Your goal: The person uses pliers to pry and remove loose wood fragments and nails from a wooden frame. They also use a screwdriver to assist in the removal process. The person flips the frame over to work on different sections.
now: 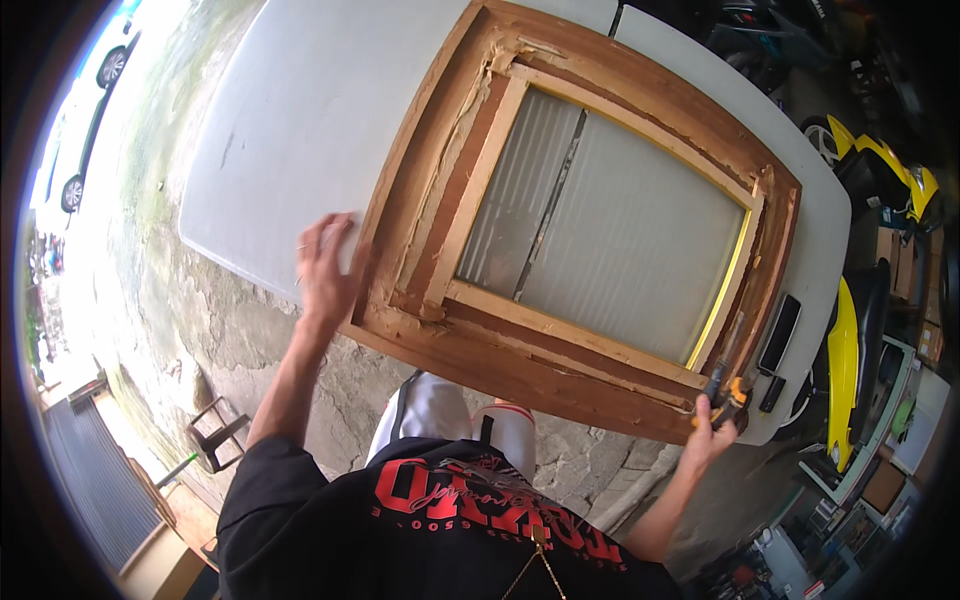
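Observation:
A wooden frame (600,367) with a frosted panel (630,230) inside lighter inner strips lies on a pale grey tabletop (270,130), with torn, peeling material along its grooves. My left hand (325,270) is at the frame's left edge, fingers apart and slightly curled, holding nothing; whether it touches the wood is hard to tell. At the frame's near right corner my right hand (710,425) grips an orange-and-black hand tool (735,398). A dark slim tool (718,376) is beside it, partly hidden. A black phone (779,333) and a small black item (771,393) lie on the tabletop to the right.
Yellow-and-black scooters (840,370) stand close along the right, near boxes and clutter (885,480). A small dark stool (215,435) is on the cracked concrete (260,340) at lower left. A car (90,140) is at far left, and corrugated metal (100,470) is below it.

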The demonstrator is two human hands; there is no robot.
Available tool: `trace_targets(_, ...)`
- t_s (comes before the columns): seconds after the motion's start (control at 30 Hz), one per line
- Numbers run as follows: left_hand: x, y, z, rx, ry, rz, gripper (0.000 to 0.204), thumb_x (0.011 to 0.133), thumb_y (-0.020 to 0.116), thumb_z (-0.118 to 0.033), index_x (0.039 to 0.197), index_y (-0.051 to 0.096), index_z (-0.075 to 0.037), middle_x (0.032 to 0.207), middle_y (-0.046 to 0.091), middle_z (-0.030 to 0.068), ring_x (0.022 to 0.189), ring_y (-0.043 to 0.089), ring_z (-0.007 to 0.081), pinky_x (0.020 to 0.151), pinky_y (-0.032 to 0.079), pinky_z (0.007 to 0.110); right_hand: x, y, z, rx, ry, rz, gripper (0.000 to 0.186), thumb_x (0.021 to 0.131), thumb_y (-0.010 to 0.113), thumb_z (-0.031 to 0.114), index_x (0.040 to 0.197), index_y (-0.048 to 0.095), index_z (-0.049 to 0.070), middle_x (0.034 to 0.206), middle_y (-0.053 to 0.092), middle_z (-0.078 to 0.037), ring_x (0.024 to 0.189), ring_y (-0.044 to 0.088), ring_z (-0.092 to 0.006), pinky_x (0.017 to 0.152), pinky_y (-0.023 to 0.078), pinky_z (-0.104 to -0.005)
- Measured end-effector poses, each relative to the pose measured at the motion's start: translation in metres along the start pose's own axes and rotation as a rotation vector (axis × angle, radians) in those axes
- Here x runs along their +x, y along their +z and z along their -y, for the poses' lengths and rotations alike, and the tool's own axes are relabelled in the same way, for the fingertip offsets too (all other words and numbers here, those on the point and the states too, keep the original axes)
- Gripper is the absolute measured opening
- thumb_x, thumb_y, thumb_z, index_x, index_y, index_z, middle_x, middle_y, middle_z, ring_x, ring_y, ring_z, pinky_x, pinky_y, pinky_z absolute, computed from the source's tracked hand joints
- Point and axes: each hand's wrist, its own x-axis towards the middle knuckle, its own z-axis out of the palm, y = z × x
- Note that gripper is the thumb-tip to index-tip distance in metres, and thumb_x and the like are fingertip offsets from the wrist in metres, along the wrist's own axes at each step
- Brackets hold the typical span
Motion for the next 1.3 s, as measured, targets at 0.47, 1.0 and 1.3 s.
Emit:
trace_targets(0.47, 0.051, -0.043, 0.177, -0.686, -0.616, -0.190, 0.024, 0.092, 0.042, -0.014, 0.111, 0.054, -0.006, 0.076, 0.044, -0.0077, 0.061, 0.035, 0.0010, 0.051, 0.028, 0.016, -0.097, 0.410, 0.295, -0.337, -0.739, 0.876, 0.012, 0.073, 0.066, 0.011, 0.080, 0.069, 0.002, 0.089, 0.063, -0.010, 0.094, 0.056, -0.0243, 0.065, 0.052, -0.0353)
trace_targets(1.0, 0.373, 0.146, -0.155, -0.230, 0.554, 0.397, 0.046, 0.081, 0.067, -0.044, 0.082, 0.050, -0.001, 0.068, 0.058, 0.0195, 0.066, 0.059, 0.0351, 0.064, 0.046, 0.041, -0.150, 0.308, 0.266, 0.273, -0.358, 0.724, 0.025, 0.076, 0.068, 0.025, 0.080, 0.068, 0.000, 0.089, 0.058, -0.012, 0.088, 0.058, -0.0271, 0.069, 0.048, -0.0375)
trace_targets(1.3, 0.396, 0.192, -0.163, -0.176, 0.620, 0.411, 0.049, 0.075, 0.074, -0.043, 0.075, 0.046, -0.003, 0.061, 0.053, 0.0145, 0.056, 0.053, 0.0289, 0.055, 0.043, 0.039, -0.206, 0.112, 0.116, 0.666, 1.173, -0.315, 0.012, 0.091, 0.056, 0.015, 0.092, 0.062, 0.004, 0.066, 0.049, 0.001, 0.070, 0.057, -0.0087, 0.051, 0.038, -0.0248)
